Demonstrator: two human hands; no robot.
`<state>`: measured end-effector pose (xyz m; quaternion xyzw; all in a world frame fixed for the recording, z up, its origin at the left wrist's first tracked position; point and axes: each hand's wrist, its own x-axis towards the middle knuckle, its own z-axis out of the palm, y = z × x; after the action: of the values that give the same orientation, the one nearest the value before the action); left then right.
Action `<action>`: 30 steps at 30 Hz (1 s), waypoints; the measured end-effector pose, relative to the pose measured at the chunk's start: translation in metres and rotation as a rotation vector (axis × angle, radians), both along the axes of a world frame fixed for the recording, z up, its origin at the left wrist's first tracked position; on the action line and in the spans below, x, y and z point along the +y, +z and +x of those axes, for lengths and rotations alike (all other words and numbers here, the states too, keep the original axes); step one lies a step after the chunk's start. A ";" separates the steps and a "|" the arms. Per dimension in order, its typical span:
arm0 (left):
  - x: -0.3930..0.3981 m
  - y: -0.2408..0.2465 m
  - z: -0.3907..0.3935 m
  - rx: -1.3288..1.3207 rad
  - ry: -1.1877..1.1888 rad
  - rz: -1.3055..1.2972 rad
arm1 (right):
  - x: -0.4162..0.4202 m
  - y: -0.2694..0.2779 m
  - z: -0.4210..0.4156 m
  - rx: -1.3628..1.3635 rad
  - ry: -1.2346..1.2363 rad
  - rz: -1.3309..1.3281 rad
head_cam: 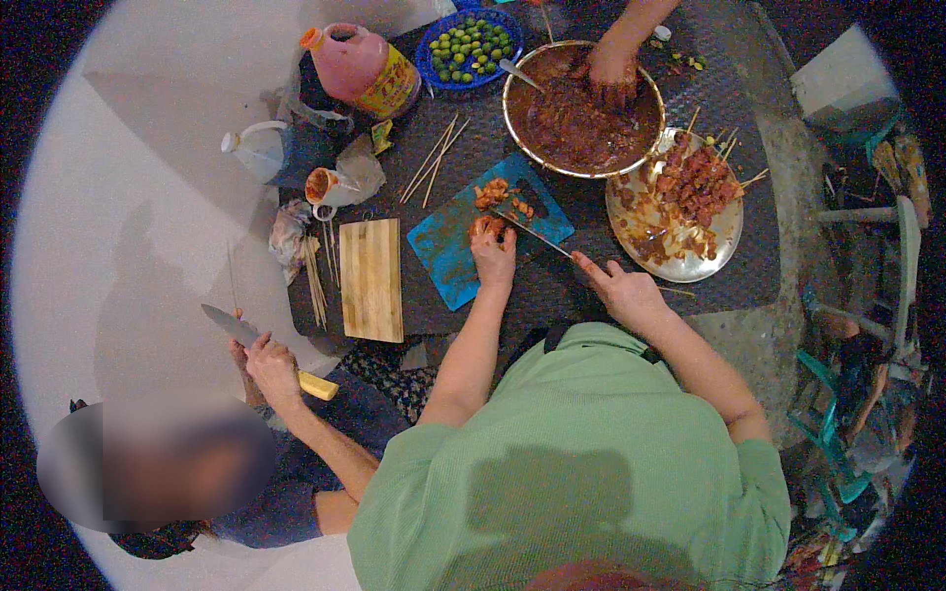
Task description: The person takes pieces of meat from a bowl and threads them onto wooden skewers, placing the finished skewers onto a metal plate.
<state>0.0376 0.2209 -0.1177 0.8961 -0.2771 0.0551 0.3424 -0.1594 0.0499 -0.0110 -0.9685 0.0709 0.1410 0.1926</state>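
Observation:
On a blue cutting board [443, 247] my left hand [494, 255] grips a piece of reddish marinated meat [485, 227]. My right hand [621, 289] holds a knife [539, 238] whose blade reaches across the board to the meat. Cut meat pieces [491, 193] lie just beyond the blade, and smaller bits sit to their right. The knife's handle is mostly hidden inside my right fist. Right of the board, a metal platter [650, 258] carries skewered meat [698, 185] and brown sauce.
A large bowl of marinated meat [554, 125] has another person's hand [615, 74] in it. At left, a seated person's hand [273, 369] holds a yellow-handled knife [318, 385]. Around the table are a wooden board [371, 281], bamboo skewers [436, 162], a plastic jug [362, 70] and a blue basket of green citrus [421, 63].

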 end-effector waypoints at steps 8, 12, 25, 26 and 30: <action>-0.005 0.009 0.005 -0.015 -0.046 -0.085 | -0.009 -0.011 0.002 0.021 -0.023 0.110; -0.005 0.008 0.009 0.010 -0.034 -0.080 | -0.009 -0.024 0.008 -0.009 -0.041 0.185; -0.002 -0.003 0.015 -0.109 -0.014 0.007 | -0.005 -0.019 0.002 0.065 -0.071 0.230; -0.001 -0.007 0.015 -0.132 -0.011 0.014 | -0.005 -0.019 0.004 0.052 -0.062 0.220; -0.003 0.000 0.013 -0.045 -0.038 -0.012 | 0.006 -0.033 0.027 -0.067 -0.067 0.200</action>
<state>0.0505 0.2182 -0.1176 0.8871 -0.3016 0.0705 0.3424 -0.1322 0.0562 -0.0435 -0.9456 0.0824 0.1083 0.2954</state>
